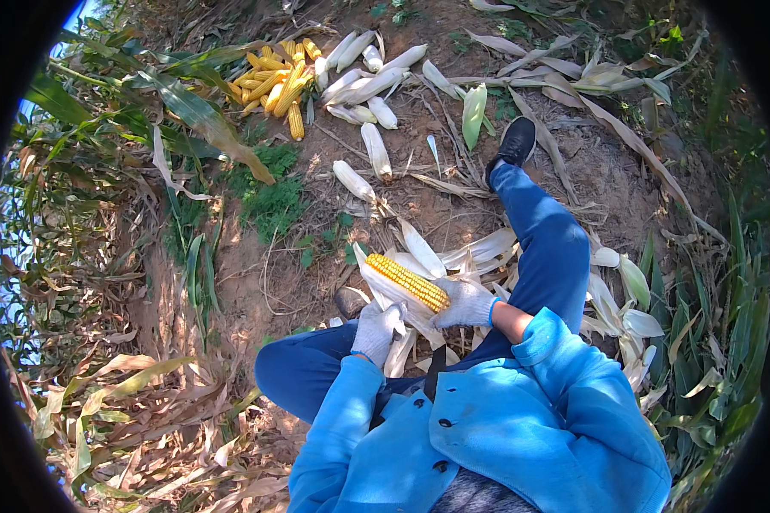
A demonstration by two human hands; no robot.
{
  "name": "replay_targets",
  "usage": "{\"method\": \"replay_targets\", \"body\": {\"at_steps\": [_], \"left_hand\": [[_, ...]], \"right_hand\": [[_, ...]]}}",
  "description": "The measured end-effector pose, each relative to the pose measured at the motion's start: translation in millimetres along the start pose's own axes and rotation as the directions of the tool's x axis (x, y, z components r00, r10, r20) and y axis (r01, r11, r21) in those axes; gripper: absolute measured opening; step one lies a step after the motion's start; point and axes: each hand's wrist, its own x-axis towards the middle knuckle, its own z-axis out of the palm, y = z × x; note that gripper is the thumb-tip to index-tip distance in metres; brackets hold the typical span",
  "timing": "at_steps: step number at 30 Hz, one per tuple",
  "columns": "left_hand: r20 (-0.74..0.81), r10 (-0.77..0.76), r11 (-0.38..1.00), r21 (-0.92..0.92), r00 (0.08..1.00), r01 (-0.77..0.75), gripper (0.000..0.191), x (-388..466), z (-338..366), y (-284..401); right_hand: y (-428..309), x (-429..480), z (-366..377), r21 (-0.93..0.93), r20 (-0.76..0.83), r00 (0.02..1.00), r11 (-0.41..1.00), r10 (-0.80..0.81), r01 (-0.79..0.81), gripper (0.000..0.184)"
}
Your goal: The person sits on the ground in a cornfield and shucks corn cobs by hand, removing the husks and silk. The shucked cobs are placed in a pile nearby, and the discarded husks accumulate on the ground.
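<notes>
A partly husked ear of corn (pixel 408 281) lies across my lap area, its yellow kernels bare on the upper side. Pale husk (pixel 385 287) still wraps its left and lower side. My right hand (pixel 465 302), in a white knit glove, grips the ear's base end. My left hand (pixel 378 330), gloved the same way, is closed on the husk leaves below the ear. Pulled-off husks (pixel 481 250) lie on the ground between my legs, and an unhusked ear (pixel 420 249) rests just beyond the one I hold.
A pile of bare yellow cobs (pixel 276 80) lies at the far left. Beside it are several ears in pale husks (pixel 369 83). Corn plants (pixel 90 128) stand along the left. More husks (pixel 622 301) lie right of my leg; dry leaves (pixel 147 423) cover the lower left ground.
</notes>
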Motion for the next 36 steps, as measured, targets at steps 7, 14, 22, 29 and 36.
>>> {"method": "replay_targets", "body": {"at_steps": [7, 14, 22, 29, 36], "left_hand": [[0.01, -0.033, 0.985, -0.17, 0.999, 0.034, 0.023, -8.3, 3.3, 1.8], [0.249, 0.005, 0.999, 0.038, 0.969, -0.015, 0.034, -6.3, 15.7, -8.9], [0.024, -0.067, 0.996, 0.053, 0.997, 0.066, 0.02, 0.1, -5.3, -11.7], [-0.139, 0.159, 0.729, -0.651, 0.977, -0.211, 0.033, 22.1, -65.5, 60.0], [-0.176, 0.262, 0.579, -0.758, 0.949, -0.3, 0.036, 36.0, -76.6, 61.0]], "right_hand": [[12.3, 13.1, 18.3, 0.259, 0.098, 0.995, 0.966, 0.0, -0.025, 0.069], [13.5, 16.6, 19.6, 0.302, 0.072, 0.993, 0.951, -0.09, 0.065, 0.073], [-14.4, -3.6, -4.7, 0.342, 0.042, 0.999, 0.939, 0.021, -0.034, 0.085], [9.8, 5.1, 4.0, 0.326, 0.002, 0.998, 0.943, 0.064, -0.061, 0.081], [-17.6, -6.6, -4.2, 0.281, 0.215, 0.977, 0.957, 0.011, -0.072, 0.07]]}}
